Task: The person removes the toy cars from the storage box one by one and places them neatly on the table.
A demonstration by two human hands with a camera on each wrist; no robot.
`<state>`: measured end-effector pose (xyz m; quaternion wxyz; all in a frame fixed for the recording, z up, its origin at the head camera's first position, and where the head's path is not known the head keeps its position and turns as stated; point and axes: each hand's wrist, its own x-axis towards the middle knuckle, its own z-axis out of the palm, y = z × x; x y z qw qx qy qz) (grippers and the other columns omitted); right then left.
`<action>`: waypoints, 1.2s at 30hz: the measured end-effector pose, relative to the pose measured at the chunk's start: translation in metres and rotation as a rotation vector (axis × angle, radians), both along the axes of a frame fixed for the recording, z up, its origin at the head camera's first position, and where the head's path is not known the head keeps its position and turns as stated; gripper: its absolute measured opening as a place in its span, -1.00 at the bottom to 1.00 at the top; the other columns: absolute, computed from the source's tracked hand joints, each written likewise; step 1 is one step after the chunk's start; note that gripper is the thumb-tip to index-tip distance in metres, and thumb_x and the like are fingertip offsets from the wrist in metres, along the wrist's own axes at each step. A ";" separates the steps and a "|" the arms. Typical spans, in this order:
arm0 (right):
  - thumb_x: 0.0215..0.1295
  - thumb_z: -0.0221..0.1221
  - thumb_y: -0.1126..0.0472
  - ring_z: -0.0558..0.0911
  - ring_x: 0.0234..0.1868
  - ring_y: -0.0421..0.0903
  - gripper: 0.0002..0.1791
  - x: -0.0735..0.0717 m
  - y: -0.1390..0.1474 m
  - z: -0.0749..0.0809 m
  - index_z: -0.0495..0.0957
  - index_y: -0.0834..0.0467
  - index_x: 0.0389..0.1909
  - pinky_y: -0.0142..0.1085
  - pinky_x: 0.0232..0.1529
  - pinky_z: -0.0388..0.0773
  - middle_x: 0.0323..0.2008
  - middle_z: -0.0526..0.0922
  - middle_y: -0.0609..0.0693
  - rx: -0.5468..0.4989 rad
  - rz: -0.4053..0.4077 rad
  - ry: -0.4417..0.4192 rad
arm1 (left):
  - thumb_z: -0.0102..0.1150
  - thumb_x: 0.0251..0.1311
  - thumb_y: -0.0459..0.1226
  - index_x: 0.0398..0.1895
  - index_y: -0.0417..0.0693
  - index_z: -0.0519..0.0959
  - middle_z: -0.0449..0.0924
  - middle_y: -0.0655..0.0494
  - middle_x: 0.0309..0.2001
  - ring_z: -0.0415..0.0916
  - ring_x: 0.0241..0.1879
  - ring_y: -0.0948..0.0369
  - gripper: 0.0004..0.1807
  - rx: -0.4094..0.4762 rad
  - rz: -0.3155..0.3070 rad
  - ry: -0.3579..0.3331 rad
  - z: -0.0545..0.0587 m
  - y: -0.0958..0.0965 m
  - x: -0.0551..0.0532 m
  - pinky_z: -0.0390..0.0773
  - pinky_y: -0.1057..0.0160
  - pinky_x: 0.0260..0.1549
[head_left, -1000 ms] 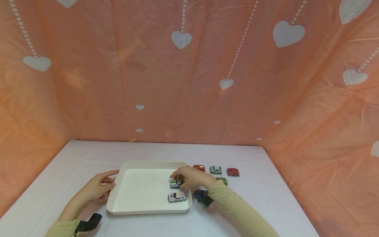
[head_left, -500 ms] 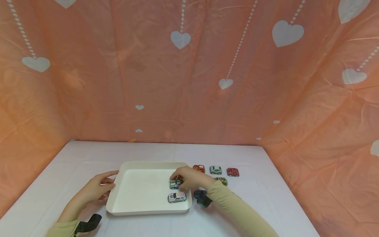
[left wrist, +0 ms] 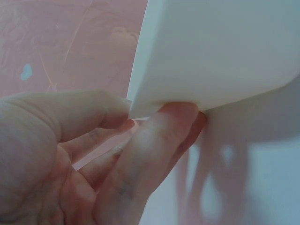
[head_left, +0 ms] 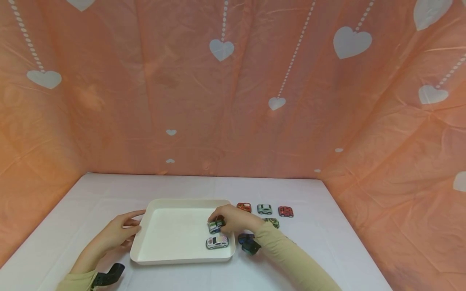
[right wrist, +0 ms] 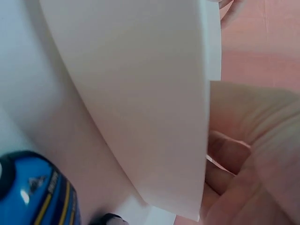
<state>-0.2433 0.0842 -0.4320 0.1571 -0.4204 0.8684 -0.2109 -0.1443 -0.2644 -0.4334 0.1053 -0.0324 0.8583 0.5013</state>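
Right hand [head_left: 234, 218] pinches green toy car [head_left: 214, 226] at white tray's [head_left: 174, 258] right edge; left hand [head_left: 118, 232], fingers relaxed, touches tray's left edge.

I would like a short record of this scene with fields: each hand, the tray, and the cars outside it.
left hand: rests against the left wall of the white tray
right hand: pinches the green toy car inside the tray
white toy car: on the tray floor, nearer the front wall
cars outside: red car, grey car and others on the table, right of the tray
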 end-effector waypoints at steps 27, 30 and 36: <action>0.07 0.32 0.41 0.52 -0.05 -0.29 -0.51 -0.009 0.038 0.037 0.59 0.11 0.08 -0.27 -0.01 0.49 -0.03 0.59 -0.18 -0.158 0.034 0.013 | 0.04 0.28 -0.43 0.39 -0.35 0.14 0.50 -0.35 -0.05 0.56 -0.43 0.08 -0.38 0.006 -0.021 0.019 -0.002 -0.001 -0.002 0.54 0.17 -0.57; 0.08 0.34 0.39 0.52 0.00 -0.26 -0.52 -0.009 0.051 0.041 0.58 0.14 0.09 -0.28 0.06 0.45 -0.01 0.59 -0.15 -0.181 0.019 0.026 | 0.03 0.28 -0.44 0.39 -0.36 0.13 0.48 -0.39 -0.04 0.58 -0.42 0.07 -0.38 0.008 -0.024 0.026 -0.002 0.000 -0.001 0.55 0.16 -0.57; 0.11 0.33 0.34 0.53 -0.02 -0.20 -0.54 -0.007 0.080 0.045 0.58 0.15 0.08 -0.14 0.03 0.48 -0.01 0.60 -0.14 -0.206 -0.028 0.052 | 0.03 0.29 -0.43 0.40 -0.34 0.12 0.47 -0.38 -0.03 0.56 -0.42 0.08 -0.38 -0.005 -0.019 0.014 -0.002 -0.001 -0.001 0.55 0.16 -0.56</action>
